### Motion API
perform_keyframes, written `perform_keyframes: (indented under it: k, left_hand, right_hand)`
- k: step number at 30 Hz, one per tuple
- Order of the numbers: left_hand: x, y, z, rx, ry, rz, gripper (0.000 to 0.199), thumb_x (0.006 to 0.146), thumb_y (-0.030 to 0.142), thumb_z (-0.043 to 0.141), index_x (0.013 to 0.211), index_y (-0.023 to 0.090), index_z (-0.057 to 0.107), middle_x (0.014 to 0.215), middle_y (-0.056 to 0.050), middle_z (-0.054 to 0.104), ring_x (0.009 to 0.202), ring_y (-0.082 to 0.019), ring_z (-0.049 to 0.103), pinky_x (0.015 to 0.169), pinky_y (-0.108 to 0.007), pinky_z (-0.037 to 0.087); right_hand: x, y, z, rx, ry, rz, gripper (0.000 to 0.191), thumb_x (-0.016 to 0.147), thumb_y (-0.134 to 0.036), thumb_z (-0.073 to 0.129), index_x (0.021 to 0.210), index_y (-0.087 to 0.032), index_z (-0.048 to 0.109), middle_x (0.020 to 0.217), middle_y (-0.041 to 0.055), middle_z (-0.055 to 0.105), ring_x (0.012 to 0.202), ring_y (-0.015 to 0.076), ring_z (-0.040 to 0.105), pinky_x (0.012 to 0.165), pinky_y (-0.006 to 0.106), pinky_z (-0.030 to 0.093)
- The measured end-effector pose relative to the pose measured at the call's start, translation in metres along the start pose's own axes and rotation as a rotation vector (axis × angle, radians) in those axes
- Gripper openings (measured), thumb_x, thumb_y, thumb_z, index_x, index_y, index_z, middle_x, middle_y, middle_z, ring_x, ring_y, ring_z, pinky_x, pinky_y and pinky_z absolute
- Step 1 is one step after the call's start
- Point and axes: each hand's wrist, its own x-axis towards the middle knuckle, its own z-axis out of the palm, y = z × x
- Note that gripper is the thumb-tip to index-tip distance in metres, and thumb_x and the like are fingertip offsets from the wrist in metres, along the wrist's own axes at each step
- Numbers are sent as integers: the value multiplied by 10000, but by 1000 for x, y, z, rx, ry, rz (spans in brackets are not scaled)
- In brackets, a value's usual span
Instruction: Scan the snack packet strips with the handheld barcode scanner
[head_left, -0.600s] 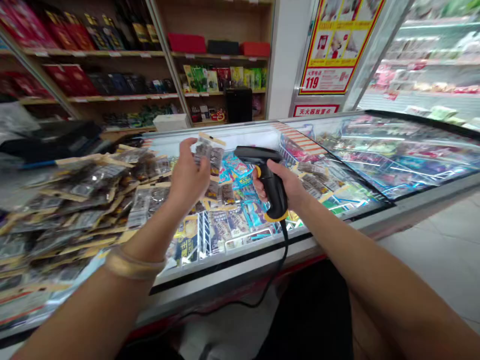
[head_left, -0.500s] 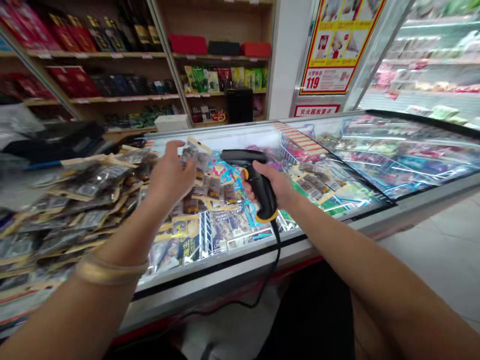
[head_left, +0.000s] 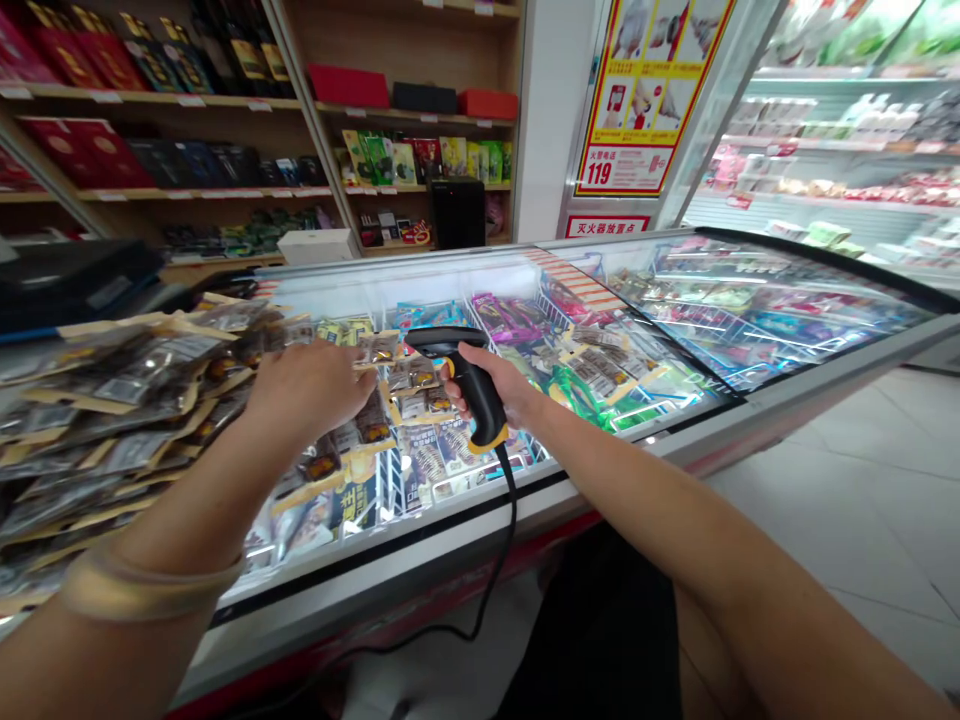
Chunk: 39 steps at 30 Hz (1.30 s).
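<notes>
My right hand (head_left: 491, 385) is wrapped around the grip of a black and yellow handheld barcode scanner (head_left: 480, 395), whose head points left. A dark cable hangs down from its handle. My left hand (head_left: 315, 385), with a gold bangle (head_left: 150, 590) on the wrist, is closed at the edge of a small clear-and-tan snack packet (head_left: 380, 347); its fingertips are partly hidden. Beneath and right of it, similar snack packets (head_left: 412, 375) lie on the freezer's glass top. A big heap of the same packets (head_left: 142, 400) is piled to the left of my left arm.
The chest freezer (head_left: 450, 545) has wire baskets with colourful packs under its glass. More packets (head_left: 600, 365) lie to the right on the glass. Shelves with boxes and bottles (head_left: 217, 100) stand behind, a white box (head_left: 319, 246) at their foot. The scanner cable (head_left: 495, 570) loops below the freezer edge.
My left hand has come down and left, with the packet lower at its fingertips. The scanner in my right hand appears lower and farther left as the view has shifted.
</notes>
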Motion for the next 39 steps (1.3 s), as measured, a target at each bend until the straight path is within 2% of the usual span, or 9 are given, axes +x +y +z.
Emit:
perform_keyframes:
  k: [4, 7, 11, 16, 21, 24, 29, 35, 39]
  left_hand:
    - [0, 16, -7, -21, 88, 43, 439, 904, 374, 499, 1233, 139, 671, 1193, -192, 678, 1129, -424, 619, 932, -577, 476]
    - [2, 43, -5, -129, 88, 146, 425, 912, 340, 477, 1233, 135, 664, 1237, -175, 666, 1172, -364, 610, 1004, -509, 467]
    - [9, 98, 9, -331, 50, 344, 436, 905, 355, 498, 1274, 169, 638, 1286, -136, 647, 1207, -299, 596, 1048, -432, 456]
    - [20, 181, 24, -501, -20, 458, 507, 917, 369, 524, 1372, 146, 543, 1331, -169, 599, 1254, -281, 564, 1060, -384, 439]
    - [28, 248, 27, -541, -19, 395, 684, 887, 534, 551, 1473, 215, 403, 1523, -204, 391, 1367, -358, 445, 1083, -481, 404]
    - [29, 269, 32, -486, -24, 377, 775, 848, 634, 539, 1496, 245, 369, 1599, -183, 280, 1435, -416, 325, 1109, -565, 346]
    - [29, 260, 41, -428, -33, 438, 819, 833, 613, 561, 1518, 220, 347, 1610, -184, 268, 1440, -417, 323, 1146, -542, 303]
    - [27, 193, 49, -554, -85, 524, 809, 729, 498, 724, 1441, 212, 470, 1536, -175, 411, 1445, -381, 333, 1169, -524, 293]
    - [17, 156, 54, -734, 4, 362, 911, 547, 391, 876, 1363, 195, 523, 1475, -175, 434, 1437, -378, 341, 1163, -507, 324]
  right_hand:
    - [-16, -16, -8, 28, 23, -110, 359, 883, -516, 556, 797, -168, 578, 569, -21, 559, 452, 93, 504, 422, 194, 430]
    - [-40, -33, -28, 13, 57, -206, 360, 876, -518, 561, 817, -164, 595, 585, -16, 561, 470, 92, 502, 428, 192, 432]
    - [-81, -51, -69, -32, 184, -338, 380, 827, -546, 614, 818, -167, 605, 601, -18, 554, 483, 92, 498, 435, 196, 435]
    - [-128, -65, -121, -58, 373, -473, 404, 786, -592, 635, 801, -189, 597, 597, -23, 541, 479, 97, 489, 444, 214, 438]
    - [-143, -75, -155, -138, 666, -667, 383, 788, -588, 619, 770, -205, 627, 682, 41, 665, 656, 176, 644, 586, 282, 544]
    - [-134, -76, -161, -141, 682, -660, 343, 796, -546, 632, 867, -212, 663, 714, 38, 701, 647, 184, 654, 581, 292, 550]
    - [-112, -72, -156, -172, 590, -476, 347, 784, -502, 690, 904, -177, 697, 683, 35, 714, 598, 175, 645, 570, 283, 540]
    - [-92, -57, -137, -194, 470, -389, 300, 777, -449, 748, 884, -172, 710, 642, 20, 706, 540, 150, 605, 532, 267, 495]
    - [-79, -49, -119, -185, 423, -382, 312, 769, -468, 753, 872, -176, 709, 637, 14, 695, 576, 154, 619, 565, 268, 498]
